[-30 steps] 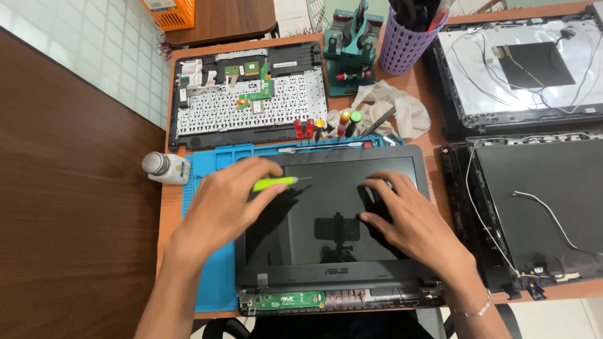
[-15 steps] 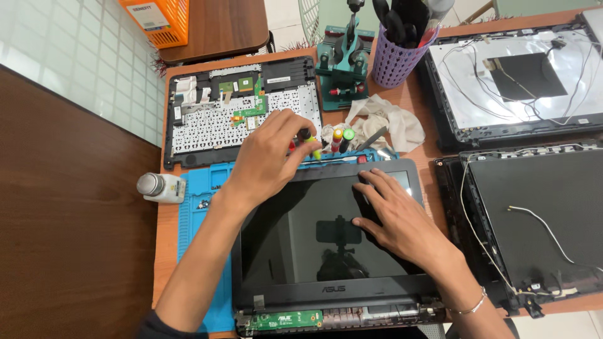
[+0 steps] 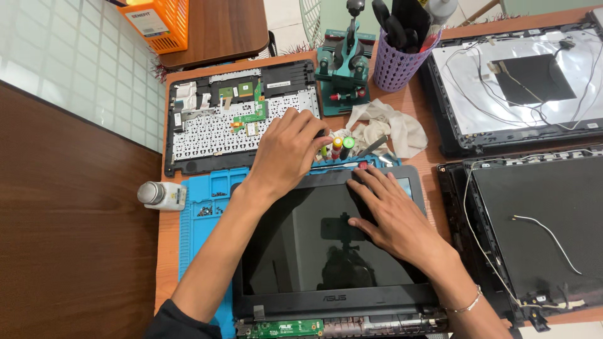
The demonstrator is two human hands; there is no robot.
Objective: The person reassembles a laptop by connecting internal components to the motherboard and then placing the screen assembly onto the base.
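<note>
Wooden desk (image 3: 433,157): laptop screen (image 3: 326,245) lies flat (long axis left-right).

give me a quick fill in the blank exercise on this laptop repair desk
1. The right hand lies flat on the dark laptop ____.
2. The left hand reaches to the small screwdrivers standing beyond the screen's ____ edge.
3. The mat under the laptop screen is ____ in colour.
4. The purple cup of tools stands beside a white ____.

Missing words: screen; top; blue; cloth
</note>
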